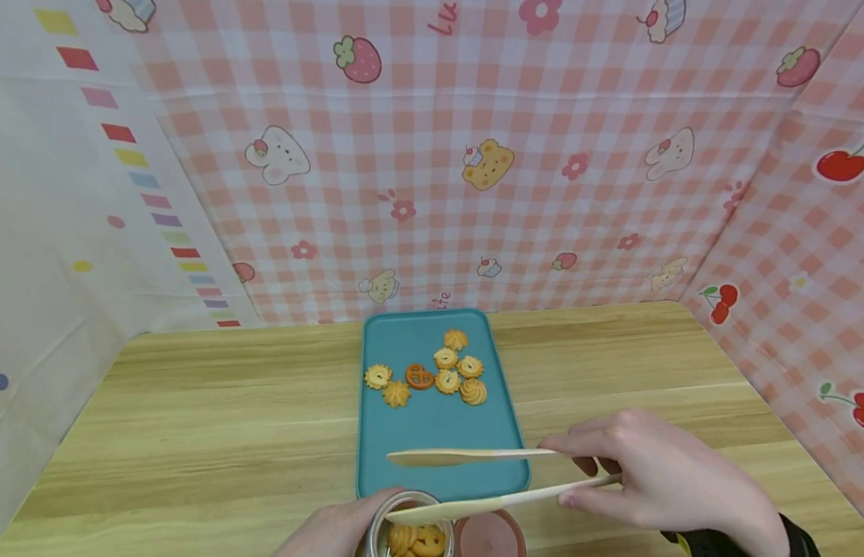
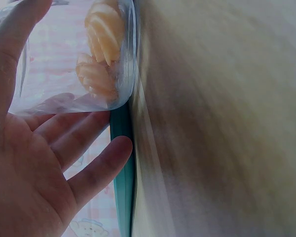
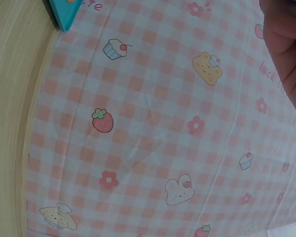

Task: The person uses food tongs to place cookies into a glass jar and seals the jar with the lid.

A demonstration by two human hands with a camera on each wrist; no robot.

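My left hand (image 1: 337, 527) grips a clear jar (image 2: 54, 64) at its side, thumb on one face and fingers behind. Cookies (image 1: 421, 541) lie inside the open-topped jar. With my right hand (image 1: 671, 473) I hold wooden tongs (image 1: 473, 456) between thumb and fingers, their two arms spread apart. The lower arm crosses over the jar's mouth; the upper one hangs over the near part of a teal tray (image 1: 393, 437). Nothing sits between the tong tips. In the right wrist view only part of the right hand (image 3: 286, 54) shows at the edge.
Several flower-shaped cookies (image 1: 448, 381) and one pretzel (image 1: 420, 377) lie on the tray's far half. A round pink lid (image 1: 493, 535) sits right of the jar. Behind the wooden table (image 1: 251, 418) hangs a pink checked cloth (image 1: 418, 170), with another along the right.
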